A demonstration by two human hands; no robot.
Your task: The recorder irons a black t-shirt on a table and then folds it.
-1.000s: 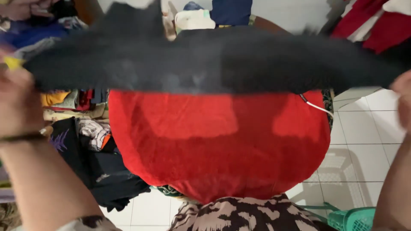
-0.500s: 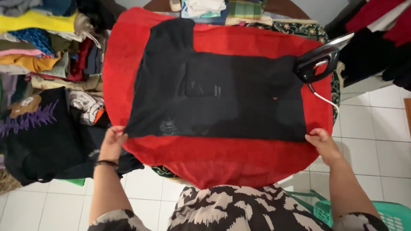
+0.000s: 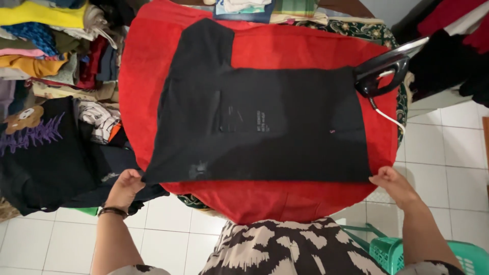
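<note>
You had the black shirt (image 3: 265, 122) spread flat on the red cloth (image 3: 305, 48) over the tabletop. Left hand (image 3: 124, 186) pinched its near-left corner, right hand (image 3: 393, 184) pinched the near-right corner. Looked like the lay-out step; next you'd need to let go and smooth wrinkles. Iron (image 3: 382, 71) stood at the shirt's far-right corner.

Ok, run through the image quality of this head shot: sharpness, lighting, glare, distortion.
Head view: sharp, no motion blur, both the left hand and right hand crisp at the black garment; lighting soft and even, faint shadows on the white floor tiles; slight sheen on the iron; wide-angle bulge bends the red cloth; the garment's dark folds lose detail.
</note>
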